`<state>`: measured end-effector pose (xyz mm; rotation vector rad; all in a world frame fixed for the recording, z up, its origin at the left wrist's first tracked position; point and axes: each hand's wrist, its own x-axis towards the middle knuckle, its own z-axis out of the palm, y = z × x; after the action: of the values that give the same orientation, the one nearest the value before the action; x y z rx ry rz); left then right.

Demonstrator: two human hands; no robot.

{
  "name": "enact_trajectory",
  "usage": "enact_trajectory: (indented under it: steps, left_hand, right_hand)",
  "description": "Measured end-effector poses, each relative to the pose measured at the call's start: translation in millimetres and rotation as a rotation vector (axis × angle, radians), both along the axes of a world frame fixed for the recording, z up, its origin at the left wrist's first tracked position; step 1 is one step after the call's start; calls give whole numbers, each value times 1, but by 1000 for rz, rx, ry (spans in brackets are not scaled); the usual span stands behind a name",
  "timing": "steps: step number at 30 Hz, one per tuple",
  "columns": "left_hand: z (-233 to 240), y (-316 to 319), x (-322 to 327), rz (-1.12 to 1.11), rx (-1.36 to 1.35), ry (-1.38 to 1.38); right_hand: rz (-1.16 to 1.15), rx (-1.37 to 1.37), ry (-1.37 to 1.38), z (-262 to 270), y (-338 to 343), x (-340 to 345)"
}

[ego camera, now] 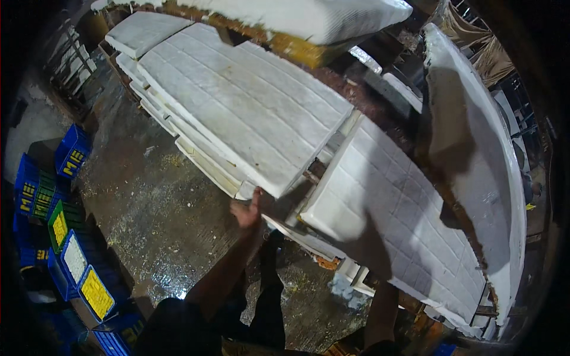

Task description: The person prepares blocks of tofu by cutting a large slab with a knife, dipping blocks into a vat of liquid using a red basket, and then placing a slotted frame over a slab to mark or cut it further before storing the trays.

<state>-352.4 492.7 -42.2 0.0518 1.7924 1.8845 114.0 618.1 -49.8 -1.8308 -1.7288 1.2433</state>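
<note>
My left hand [247, 211] is at the near corner of a long white slab [249, 107], which looks cloth-covered and bears parallel creases. Its raised thumb and bent fingers are beside the end of a pale board [209, 171] lying under that slab; whether they grip it is not clear. A second white slab [401, 187], marked with a grid of lines, lies to the right across a narrow gap. My right forearm reaches up to this slab's near edge, where the hand is hidden. Below the gap, a thin pale board [303, 236] juts out at a slant.
Blue and green plastic crates [95, 293] line the left, some filled with yellow or white blocks. A large white, cloth-like bulk [285, 18] overhangs the far side; another tall white panel [472, 147] rises at right. The floor [147, 191] looks wet and crumb-strewn.
</note>
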Motion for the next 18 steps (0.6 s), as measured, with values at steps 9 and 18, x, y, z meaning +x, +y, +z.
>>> enact_trajectory:
  steps: [9, 18]
  left_hand:
    - [-40, 98, -124, -347, -711, 731]
    - [-86, 132, -155, -447, -677, 572]
  right_hand:
    - [-155, -118, 397, -30, 8, 13]
    - [-266, -170, 549, -46, 21, 25]
